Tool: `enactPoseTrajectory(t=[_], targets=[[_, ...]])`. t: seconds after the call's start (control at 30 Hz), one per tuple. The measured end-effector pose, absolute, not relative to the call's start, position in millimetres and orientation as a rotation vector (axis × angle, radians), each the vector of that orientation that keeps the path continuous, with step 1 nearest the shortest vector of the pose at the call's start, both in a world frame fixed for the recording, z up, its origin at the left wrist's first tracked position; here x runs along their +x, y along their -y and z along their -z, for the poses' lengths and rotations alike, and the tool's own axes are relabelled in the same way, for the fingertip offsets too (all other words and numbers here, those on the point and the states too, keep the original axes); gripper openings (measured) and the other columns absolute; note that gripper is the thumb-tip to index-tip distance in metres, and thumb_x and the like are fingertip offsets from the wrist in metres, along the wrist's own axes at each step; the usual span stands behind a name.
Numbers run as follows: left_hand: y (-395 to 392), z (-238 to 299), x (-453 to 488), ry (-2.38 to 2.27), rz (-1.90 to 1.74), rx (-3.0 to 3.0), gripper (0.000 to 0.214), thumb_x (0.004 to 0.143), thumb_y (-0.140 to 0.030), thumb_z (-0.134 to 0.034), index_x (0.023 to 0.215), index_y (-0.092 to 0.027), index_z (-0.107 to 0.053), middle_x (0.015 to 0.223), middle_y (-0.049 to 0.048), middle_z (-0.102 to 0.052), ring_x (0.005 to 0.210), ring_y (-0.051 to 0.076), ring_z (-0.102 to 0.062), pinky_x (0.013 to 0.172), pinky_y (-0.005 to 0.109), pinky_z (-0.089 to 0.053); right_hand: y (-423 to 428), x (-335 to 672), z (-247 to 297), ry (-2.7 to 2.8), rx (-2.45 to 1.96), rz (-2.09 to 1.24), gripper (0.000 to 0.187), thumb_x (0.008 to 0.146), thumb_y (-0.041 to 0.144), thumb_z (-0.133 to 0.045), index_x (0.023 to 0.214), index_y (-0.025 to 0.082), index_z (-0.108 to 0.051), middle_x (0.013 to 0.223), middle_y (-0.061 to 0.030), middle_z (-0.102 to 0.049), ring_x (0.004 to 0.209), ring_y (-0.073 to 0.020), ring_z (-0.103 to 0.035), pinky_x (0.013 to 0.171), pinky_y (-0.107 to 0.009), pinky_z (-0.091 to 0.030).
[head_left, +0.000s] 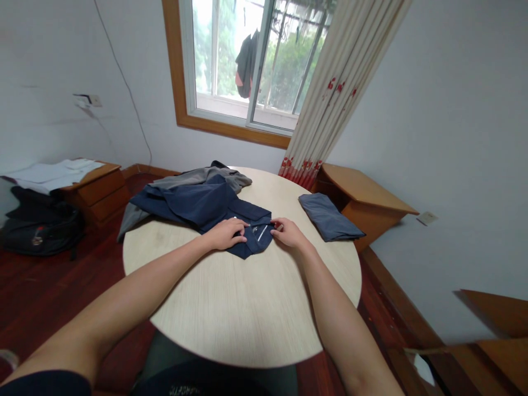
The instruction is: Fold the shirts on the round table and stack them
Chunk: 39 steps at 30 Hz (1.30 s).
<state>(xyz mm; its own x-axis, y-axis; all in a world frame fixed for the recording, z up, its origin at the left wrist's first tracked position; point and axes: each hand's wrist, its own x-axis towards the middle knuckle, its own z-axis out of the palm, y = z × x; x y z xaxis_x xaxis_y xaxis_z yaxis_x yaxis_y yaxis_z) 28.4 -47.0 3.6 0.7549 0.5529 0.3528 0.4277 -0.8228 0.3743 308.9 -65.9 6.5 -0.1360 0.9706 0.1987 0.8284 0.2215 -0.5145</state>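
Note:
A dark navy garment (206, 206) lies spread on the round light-wood table (247, 308), its near corner with a pale zip or strip between my hands. My left hand (226, 233) rests on that corner with fingers curled onto the cloth. My right hand (287, 232) pinches the same corner's right edge. A grey garment (198, 179) lies under and behind the navy one, hanging off the table's far left edge. A folded blue-grey garment (330, 217) sits apart on the table's right side.
A wooden cabinet (363, 201) stands right of the table, below a curtain (330, 104) and window (247, 60). At left is a low wooden drawer unit (101, 190) with white cloth on it and a black bag (39, 228) on the red floor.

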Motion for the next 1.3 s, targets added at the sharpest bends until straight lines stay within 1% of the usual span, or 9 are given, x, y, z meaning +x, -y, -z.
enactPoseTrajectory(t=[0.13, 0.3, 0.4, 0.6, 0.7, 0.77, 0.97, 1.13, 1.3], targets=[[48, -6, 28, -0.808, -0.727, 2.647, 0.02, 0.091, -0.039, -0.062, 0.082, -0.021, -0.061, 0.112, 0.0088, -0.071, 0.105, 0.024, -0.063, 0.092, 0.038, -0.049, 71, 293, -10, 2.08, -1.663, -0.242, 0.039, 0.08, 0.024, -0.076, 0.118, 0.02, -0.071, 0.104, -0.0072, -0.064, 0.086, -0.018, -0.062, 0.084, -0.031, -0.049], [49, -9, 28, -0.873, -0.753, 2.616, 0.029, 0.095, -0.043, -0.053, 0.078, -0.021, -0.062, 0.089, 0.005, -0.071, 0.087, 0.02, -0.064, 0.081, 0.032, -0.049, 78, 268, -12, 2.214, -1.555, -0.172, 0.027, 0.083, 0.03, -0.076, 0.11, 0.024, -0.075, 0.106, -0.0055, -0.062, 0.093, -0.0183, -0.062, 0.086, -0.03, -0.047], [49, -10, 28, -0.896, -0.731, 2.614, 0.032, 0.097, -0.041, -0.049, 0.077, -0.02, -0.063, 0.083, 0.0048, -0.07, 0.08, 0.02, -0.064, 0.077, 0.031, -0.049, 80, 258, -12, 2.246, -1.531, -0.164, 0.024, 0.087, 0.031, -0.072, 0.109, 0.024, -0.075, 0.109, -0.0059, -0.062, 0.094, -0.018, -0.062, 0.084, -0.029, -0.047], [50, -10, 27, -0.876, -0.742, 2.608, 0.015, 0.089, -0.023, -0.052, 0.092, -0.018, -0.067, 0.096, 0.0067, -0.072, 0.09, 0.022, -0.066, 0.083, 0.034, -0.051, 79, 260, -12, 2.305, -1.458, -0.237, 0.023, 0.087, 0.027, -0.07, 0.109, 0.021, -0.075, 0.107, -0.0071, -0.065, 0.095, -0.0193, -0.062, 0.086, -0.031, -0.047], [49, -6, 27, -0.85, -0.754, 2.631, 0.023, 0.083, -0.015, -0.055, 0.101, -0.019, -0.068, 0.106, 0.0072, -0.071, 0.102, 0.023, -0.064, 0.093, 0.036, -0.05, 78, 261, -11, 2.329, -1.364, -0.287, 0.034, 0.082, 0.021, -0.073, 0.116, 0.021, -0.072, 0.114, -0.0073, -0.065, 0.095, -0.0181, -0.063, 0.086, -0.03, -0.048], [47, -3, 27, -0.833, -0.75, 2.658, 0.029, 0.081, -0.015, -0.057, 0.107, -0.02, -0.067, 0.114, 0.0087, -0.07, 0.111, 0.025, -0.062, 0.099, 0.04, -0.048, 79, 260, -10, 2.337, -1.315, -0.308, 0.037, 0.08, 0.023, -0.074, 0.117, 0.02, -0.071, 0.117, -0.0085, -0.065, 0.098, -0.0191, -0.064, 0.087, -0.031, -0.049], [42, 7, 26, -0.891, -0.775, 2.643, 0.047, 0.08, -0.015, -0.06, 0.126, -0.022, -0.062, 0.144, 0.013, -0.055, 0.132, 0.029, -0.051, 0.108, 0.049, -0.043, 82, 254, -11, 2.29, -1.241, -0.348, 0.053, 0.08, 0.023, -0.072, 0.132, 0.021, -0.063, 0.126, -0.0109, -0.066, 0.107, -0.0224, -0.063, 0.095, -0.036, -0.049], [41, 10, 25, -0.885, -0.801, 2.625, 0.049, 0.082, -0.016, -0.058, 0.131, -0.02, -0.06, 0.145, 0.0135, -0.054, 0.134, 0.028, -0.05, 0.112, 0.049, -0.041, 83, 248, -10, 2.253, -1.242, -0.45, 0.062, 0.084, 0.022, -0.065, 0.144, 0.019, -0.051, 0.122, -0.0116, -0.069, 0.098, -0.021, -0.067, 0.09, -0.036, -0.05], [40, 7, 24, -0.828, -0.849, 2.614, 0.052, 0.083, -0.02, -0.059, 0.135, -0.018, -0.055, 0.141, 0.0144, -0.057, 0.131, 0.029, -0.051, 0.112, 0.049, -0.041, 87, 242, -10, 2.218, -1.167, -0.567, 0.075, 0.084, 0.026, -0.066, 0.153, 0.02, -0.037, 0.13, -0.0135, -0.065, 0.094, -0.0211, -0.066, 0.087, -0.035, -0.051]])
